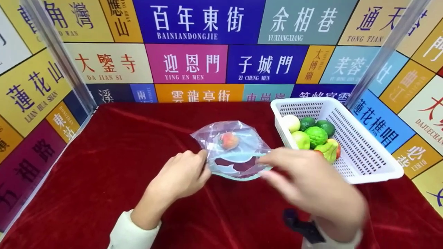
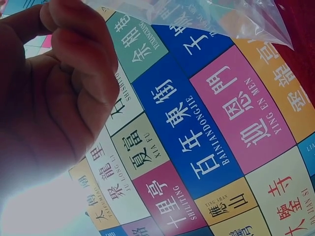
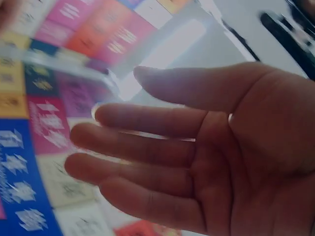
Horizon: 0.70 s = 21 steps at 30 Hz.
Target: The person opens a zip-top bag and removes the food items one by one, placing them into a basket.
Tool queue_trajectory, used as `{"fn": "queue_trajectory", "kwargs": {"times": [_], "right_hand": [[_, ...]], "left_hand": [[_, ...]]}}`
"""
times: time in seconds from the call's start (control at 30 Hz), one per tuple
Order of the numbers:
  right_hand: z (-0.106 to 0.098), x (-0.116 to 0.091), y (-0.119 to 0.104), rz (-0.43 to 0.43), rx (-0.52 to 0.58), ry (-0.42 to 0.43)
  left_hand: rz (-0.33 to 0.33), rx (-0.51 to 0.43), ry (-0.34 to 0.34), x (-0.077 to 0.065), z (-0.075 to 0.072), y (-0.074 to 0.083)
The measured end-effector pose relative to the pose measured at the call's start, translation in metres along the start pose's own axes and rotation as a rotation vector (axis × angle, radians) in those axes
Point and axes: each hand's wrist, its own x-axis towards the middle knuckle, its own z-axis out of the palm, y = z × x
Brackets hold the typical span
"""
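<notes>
A clear plastic zip bag (image 1: 247,135) with a pale green rim lies on the red cloth, its mouth gaping toward me. Inside it is a reddish-orange peach-like fruit (image 1: 229,140). My left hand (image 1: 180,173) pinches the left end of the bag's rim; in the left wrist view the fingers of that hand (image 2: 64,83) are curled, and part of the bag (image 2: 221,19) shows above. At the bag's right end is my right hand (image 1: 304,176), blurred. The right wrist view shows this hand (image 3: 197,152) with straight fingers and nothing in the palm.
A white perforated basket (image 1: 377,162) stands to the right, holding several fruits, among them a green apple (image 1: 301,140), a bumpy green fruit (image 1: 316,136) and a yellow-green one (image 1: 328,150). Sign-printed panels (image 1: 197,20) and metal posts (image 1: 65,58) bound the red cloth (image 1: 138,138).
</notes>
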Motion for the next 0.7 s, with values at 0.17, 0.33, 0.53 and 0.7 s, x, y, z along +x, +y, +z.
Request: {"fn": "queue_trajectory", "kwargs": {"times": [0.17, 0.33, 0.53, 0.7], "right_hand": [[0.041, 0.041, 0.004, -0.081, 0.064, -0.337], [0.091, 0.07, 0.02, -0.013, 0.026, -0.452], [0.135, 0.088, 0.036, 0.107, -0.103, -0.45], [0.158, 0.101, 0.058, 0.143, -0.134, -0.43]], "left_hand": [[0.0, 0.011, 0.023, 0.0, 0.002, -0.001], [0.012, 0.02, 0.046, 0.0, 0.003, -0.001], [0.017, 0.024, 0.052, 0.001, 0.002, -0.001], [0.014, 0.016, 0.021, 0.003, 0.003, -0.002]]}}
